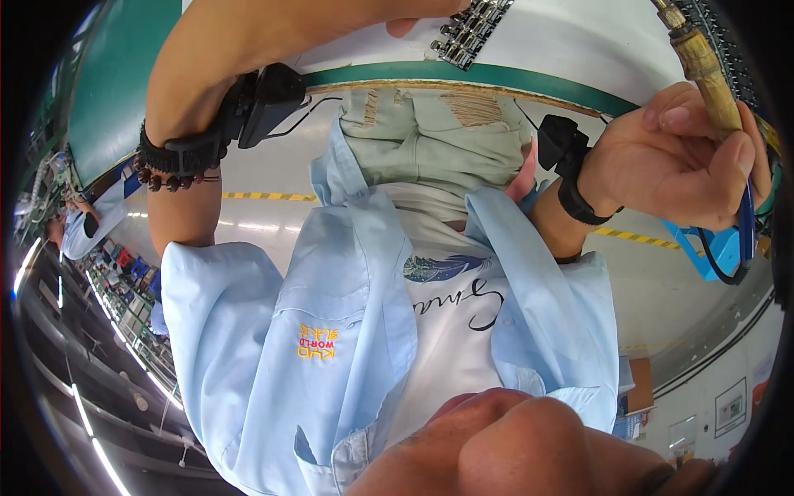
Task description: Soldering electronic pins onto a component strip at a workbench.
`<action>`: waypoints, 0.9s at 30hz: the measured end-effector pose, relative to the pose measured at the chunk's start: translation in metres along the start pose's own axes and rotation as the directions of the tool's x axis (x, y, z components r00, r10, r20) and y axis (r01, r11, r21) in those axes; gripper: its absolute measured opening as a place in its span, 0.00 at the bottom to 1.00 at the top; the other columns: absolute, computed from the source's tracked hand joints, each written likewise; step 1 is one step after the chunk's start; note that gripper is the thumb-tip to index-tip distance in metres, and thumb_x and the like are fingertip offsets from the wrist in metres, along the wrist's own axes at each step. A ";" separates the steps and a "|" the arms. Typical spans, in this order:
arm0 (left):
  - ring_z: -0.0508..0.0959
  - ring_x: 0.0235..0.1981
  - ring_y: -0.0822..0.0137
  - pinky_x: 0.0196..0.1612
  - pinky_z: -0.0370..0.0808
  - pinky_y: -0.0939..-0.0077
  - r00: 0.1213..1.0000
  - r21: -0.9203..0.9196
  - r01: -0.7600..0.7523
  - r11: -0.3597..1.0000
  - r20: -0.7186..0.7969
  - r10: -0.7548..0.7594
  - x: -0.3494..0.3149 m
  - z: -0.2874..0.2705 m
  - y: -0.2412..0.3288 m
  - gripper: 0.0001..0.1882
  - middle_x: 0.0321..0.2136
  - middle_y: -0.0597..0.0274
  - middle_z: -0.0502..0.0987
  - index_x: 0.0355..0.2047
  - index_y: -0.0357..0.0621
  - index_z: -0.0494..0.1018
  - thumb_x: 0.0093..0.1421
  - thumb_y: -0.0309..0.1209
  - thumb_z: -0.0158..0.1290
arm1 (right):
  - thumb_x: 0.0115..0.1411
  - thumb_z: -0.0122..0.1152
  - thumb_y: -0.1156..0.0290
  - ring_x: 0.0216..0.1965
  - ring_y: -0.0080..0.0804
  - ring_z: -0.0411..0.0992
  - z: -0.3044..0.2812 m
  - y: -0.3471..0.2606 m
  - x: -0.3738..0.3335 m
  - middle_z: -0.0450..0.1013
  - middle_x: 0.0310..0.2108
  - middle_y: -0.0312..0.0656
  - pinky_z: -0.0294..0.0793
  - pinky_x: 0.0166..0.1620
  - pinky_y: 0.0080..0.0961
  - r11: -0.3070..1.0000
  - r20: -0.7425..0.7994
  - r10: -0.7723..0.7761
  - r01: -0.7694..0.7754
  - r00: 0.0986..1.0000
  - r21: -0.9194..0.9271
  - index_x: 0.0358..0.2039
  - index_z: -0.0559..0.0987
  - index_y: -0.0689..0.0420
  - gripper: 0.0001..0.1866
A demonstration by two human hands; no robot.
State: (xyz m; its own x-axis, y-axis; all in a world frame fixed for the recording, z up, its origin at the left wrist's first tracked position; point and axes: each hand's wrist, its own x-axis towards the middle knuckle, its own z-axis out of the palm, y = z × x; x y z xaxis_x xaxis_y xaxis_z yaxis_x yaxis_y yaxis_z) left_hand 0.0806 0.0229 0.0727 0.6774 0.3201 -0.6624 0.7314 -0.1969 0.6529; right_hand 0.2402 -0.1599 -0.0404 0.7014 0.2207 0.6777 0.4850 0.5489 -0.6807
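My right hand (686,161) is closed around a soldering iron (703,78) with a worn, yellow-brown grip and a blue lower end. Its metal barrel points up past the top edge of the picture, so the tip is out of sight. At the top, my left hand (422,12) reaches over the white worktop, most of its fingers cut off by the frame. Close to its fingertips lies a block of small shiny metal parts (473,35) set in rows. Whether the left fingers touch them cannot be made out.
A green strip (397,73) edges the white worktop (571,41), and a dark row of small parts (718,37) lies at the far right. Below my right hand are a blue frame-like stand (713,252) and a black cord (718,269). Another person (91,223) is at the far left.
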 end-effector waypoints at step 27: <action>0.64 0.17 0.85 0.20 0.58 0.85 0.997 -0.050 0.026 0.998 0.070 -0.022 -0.008 0.005 -0.007 0.09 0.15 0.76 0.69 0.23 0.37 0.74 0.61 0.23 0.57 | 0.63 0.49 0.66 0.09 0.27 0.63 0.021 -0.011 0.001 0.68 0.12 0.46 0.59 0.12 0.19 0.969 0.057 0.020 -0.033 0.998 0.244 0.31 0.78 0.69 0.17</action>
State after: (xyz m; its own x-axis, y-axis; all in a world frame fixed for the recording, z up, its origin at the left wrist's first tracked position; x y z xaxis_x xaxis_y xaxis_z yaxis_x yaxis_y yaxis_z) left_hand 0.0703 0.0169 0.0710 0.6647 0.2588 -0.7008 0.7438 -0.1417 0.6532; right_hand 0.2246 -0.1486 -0.0266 0.6799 0.2769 0.6790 0.3196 0.7214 -0.6143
